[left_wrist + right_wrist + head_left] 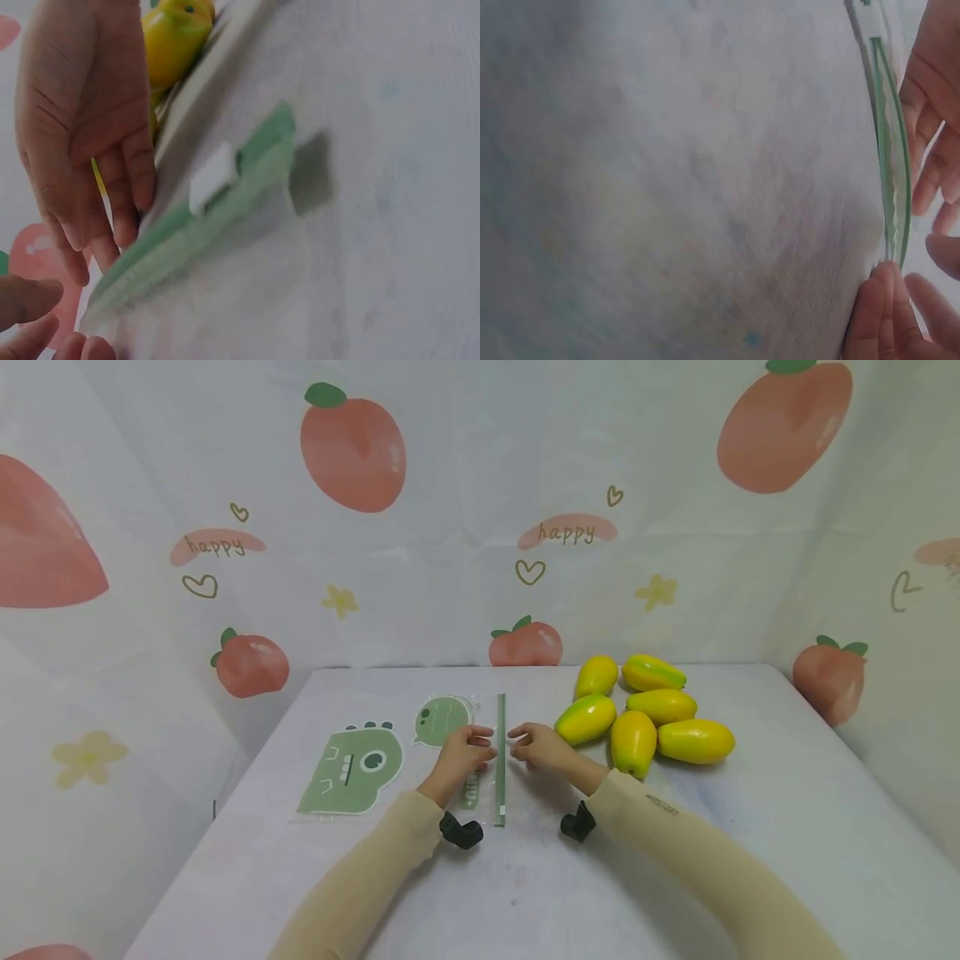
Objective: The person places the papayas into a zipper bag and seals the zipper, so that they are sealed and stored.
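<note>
A clear slider zip bag (352, 785) with a green cartoon monster print lies flat on the table, its green zip strip (500, 777) running front to back. A white slider (213, 178) sits near the strip's front end. In the right wrist view, the strip's two green edges bow apart. My left hand (461, 756) hovers over the bag just left of the strip, fingers loosely bent, holding nothing. On the strip's other side is my right hand (542, 747), its fingers pointing toward the left hand, relaxed and without anything in them. The left hand hides part of the print.
Several yellow-green papayas (633, 739) are grouped at the back right, close beyond the right forearm. White cloth (450, 552) printed with peaches hangs behind the table (540, 893) and along both sides. A black wrist mount (461, 832) is on each sleeve cuff.
</note>
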The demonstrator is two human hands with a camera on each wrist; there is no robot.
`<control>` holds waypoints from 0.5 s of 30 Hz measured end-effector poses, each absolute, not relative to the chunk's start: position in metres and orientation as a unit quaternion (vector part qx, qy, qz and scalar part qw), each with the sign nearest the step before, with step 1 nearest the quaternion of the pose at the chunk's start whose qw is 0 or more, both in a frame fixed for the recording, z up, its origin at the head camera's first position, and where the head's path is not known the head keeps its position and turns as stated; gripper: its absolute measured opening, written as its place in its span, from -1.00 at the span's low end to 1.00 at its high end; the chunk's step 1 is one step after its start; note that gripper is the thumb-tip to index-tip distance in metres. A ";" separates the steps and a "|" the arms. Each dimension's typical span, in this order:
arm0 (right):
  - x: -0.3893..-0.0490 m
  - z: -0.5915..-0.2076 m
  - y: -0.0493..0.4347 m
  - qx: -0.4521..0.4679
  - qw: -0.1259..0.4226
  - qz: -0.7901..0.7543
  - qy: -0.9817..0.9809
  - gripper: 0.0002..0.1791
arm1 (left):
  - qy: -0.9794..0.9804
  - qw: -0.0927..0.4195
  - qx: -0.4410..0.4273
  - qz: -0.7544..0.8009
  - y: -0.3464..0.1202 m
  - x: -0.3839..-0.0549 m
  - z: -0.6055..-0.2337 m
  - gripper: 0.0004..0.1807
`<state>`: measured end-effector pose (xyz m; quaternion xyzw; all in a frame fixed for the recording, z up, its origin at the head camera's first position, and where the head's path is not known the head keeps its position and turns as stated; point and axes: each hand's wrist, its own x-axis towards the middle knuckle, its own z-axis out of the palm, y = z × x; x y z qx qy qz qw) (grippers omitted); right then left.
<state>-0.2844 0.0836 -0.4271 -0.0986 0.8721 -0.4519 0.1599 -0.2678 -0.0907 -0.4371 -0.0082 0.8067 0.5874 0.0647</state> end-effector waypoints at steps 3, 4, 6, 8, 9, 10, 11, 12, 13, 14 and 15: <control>-0.288 -0.428 0.083 -0.101 0.165 -0.448 0.873 -0.57 | 0.817 0.067 -0.003 0.573 -0.092 -0.272 -0.441 -0.63; -0.288 -0.427 0.082 -0.102 0.167 -0.450 0.871 -0.56 | 0.822 0.067 0.000 0.566 -0.093 -0.273 -0.442 -0.63; -0.289 -0.426 0.082 -0.100 0.172 -0.448 0.872 -0.55 | 0.829 0.070 0.003 0.555 -0.094 -0.275 -0.444 -0.62; -0.289 -0.426 0.081 -0.097 0.175 -0.447 0.872 -0.55 | 0.836 0.072 0.007 0.543 -0.094 -0.277 -0.446 -0.60; -0.290 -0.426 0.081 -0.096 0.177 -0.446 0.872 -0.55 | 0.839 0.074 0.009 0.538 -0.094 -0.277 -0.446 -0.59; -0.290 -0.427 0.080 -0.095 0.178 -0.445 0.873 -0.54 | 0.844 0.075 0.012 0.532 -0.094 -0.278 -0.447 -0.58; -0.290 -0.427 0.079 -0.093 0.178 -0.443 0.874 -0.54 | 0.847 0.077 0.012 0.526 -0.094 -0.278 -0.447 -0.58; -0.291 -0.428 0.079 -0.093 0.178 -0.441 0.875 -0.53 | 0.850 0.079 0.011 0.521 -0.094 -0.279 -0.446 -0.57; -0.291 -0.429 0.078 -0.092 0.178 -0.439 0.876 -0.52 | 0.853 0.079 0.013 0.515 -0.094 -0.279 -0.446 -0.57; -0.291 -0.429 0.078 -0.090 0.178 -0.437 0.877 -0.50 | 0.857 0.079 0.014 0.510 -0.093 -0.279 -0.446 -0.57; -0.292 -0.429 0.077 -0.089 0.179 -0.433 0.879 -0.49 | 0.858 0.080 0.015 0.507 -0.093 -0.279 -0.445 -0.56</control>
